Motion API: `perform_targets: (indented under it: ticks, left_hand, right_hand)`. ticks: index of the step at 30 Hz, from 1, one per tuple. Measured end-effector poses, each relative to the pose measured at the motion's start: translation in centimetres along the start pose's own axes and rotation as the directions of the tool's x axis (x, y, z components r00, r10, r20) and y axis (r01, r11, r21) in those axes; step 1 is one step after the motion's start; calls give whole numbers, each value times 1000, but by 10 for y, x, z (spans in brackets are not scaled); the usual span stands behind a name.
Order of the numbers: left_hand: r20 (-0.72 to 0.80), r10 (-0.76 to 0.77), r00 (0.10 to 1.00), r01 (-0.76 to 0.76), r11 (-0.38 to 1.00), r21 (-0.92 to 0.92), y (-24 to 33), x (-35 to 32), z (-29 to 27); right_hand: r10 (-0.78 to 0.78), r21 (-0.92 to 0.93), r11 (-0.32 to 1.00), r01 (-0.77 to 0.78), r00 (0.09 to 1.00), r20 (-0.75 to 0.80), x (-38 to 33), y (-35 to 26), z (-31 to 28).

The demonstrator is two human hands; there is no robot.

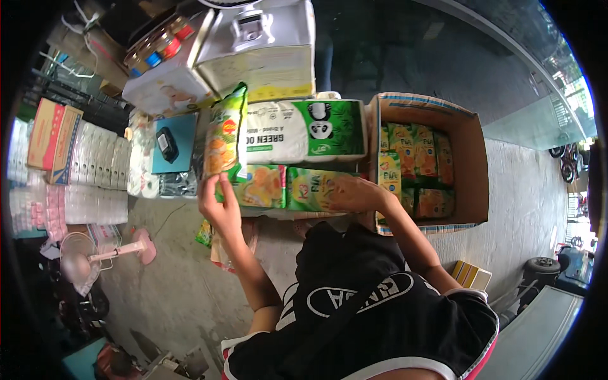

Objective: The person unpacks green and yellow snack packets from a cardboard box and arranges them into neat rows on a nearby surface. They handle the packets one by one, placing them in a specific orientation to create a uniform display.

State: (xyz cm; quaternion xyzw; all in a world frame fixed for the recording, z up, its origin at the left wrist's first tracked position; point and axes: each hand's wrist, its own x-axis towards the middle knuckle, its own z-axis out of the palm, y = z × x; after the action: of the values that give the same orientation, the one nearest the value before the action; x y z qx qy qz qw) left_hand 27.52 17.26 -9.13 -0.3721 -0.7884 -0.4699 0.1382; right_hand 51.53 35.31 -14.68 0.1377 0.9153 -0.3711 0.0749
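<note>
My left hand [220, 204] pinches the near end of a tall green and orange snack packet [226, 139] that leans over the end of a white and green panda-print pack [282, 132]. Two similar packets lie side by side in front of that pack: a left packet [263, 187] and a right packet [303, 188]. My right hand [358, 194] is closed over the right end of the right packet, covering part of it; its thumb is hidden. Right of my hands, an open cardboard box [468, 171] holds several more packets [413, 152] in rows.
White boxes [256, 73] stand behind, with several small jars [168, 44] and a scale-like device [252, 26] on top. A black handheld device [166, 144] rests on a blue-green board [183, 130] at left. A pink fan [136, 248] stands on the floor, near wrapped white stacks [98, 158].
</note>
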Motion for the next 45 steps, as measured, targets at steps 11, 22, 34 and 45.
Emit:
perform_targets:
  ticks: [11, 22, 34, 45]
  left_hand:
    - [964, -3, 265, -88, 996, 27, -62, -145, 30]
    - [979, 154, 132, 277, 943, -186, -55, -133, 71]
    - [665, -242, 707, 471, 862, -187, -46, -162, 106]
    - [537, 67, 841, 182, 899, -398, 208, -81, 117]
  right_hand:
    - [288, -344, 829, -441, 864, -413, 38, 10, 71]
    - [9, -357, 918, -173, 909, -418, 51, -4, 47]
    - [44, -309, 947, -87, 989, -144, 20, 52, 46]
    - [217, 251, 966, -59, 713, -667, -157, 46, -73]
